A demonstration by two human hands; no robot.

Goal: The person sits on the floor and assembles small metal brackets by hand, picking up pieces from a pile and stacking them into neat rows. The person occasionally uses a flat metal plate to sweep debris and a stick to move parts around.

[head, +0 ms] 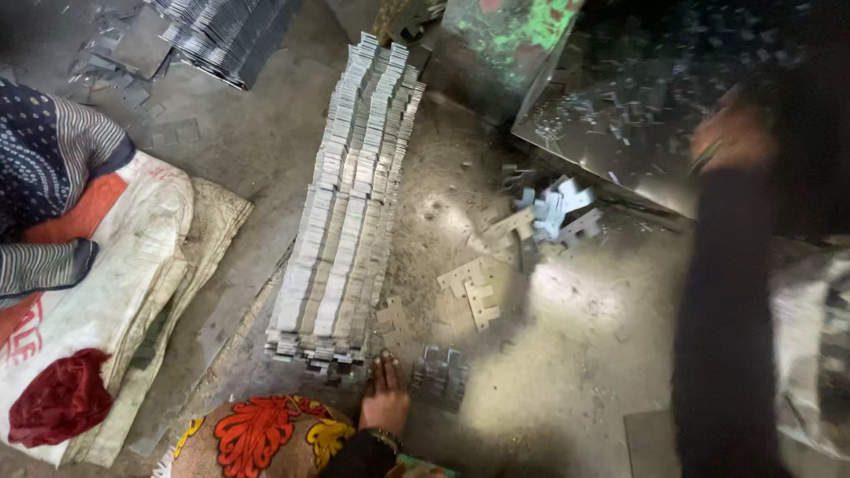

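small bundle of metal plates (440, 378) lies on floor (567, 336), touching right side of left hand (385, 396). left hand flat, fingers spread, gripping nothing. long plate stack (350, 221) runs away ahead-left. right hand (730, 137) blurred, well apart; grip cannot tell.

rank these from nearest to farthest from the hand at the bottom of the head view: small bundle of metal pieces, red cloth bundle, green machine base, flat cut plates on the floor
From the left hand:
1. Small bundle of metal pieces, right beside it on the floor.
2. Flat cut plates, up and to the right on the floor.
3. Red cloth bundle, far left on the sacks.
4. Green machine base, at the top of the view.
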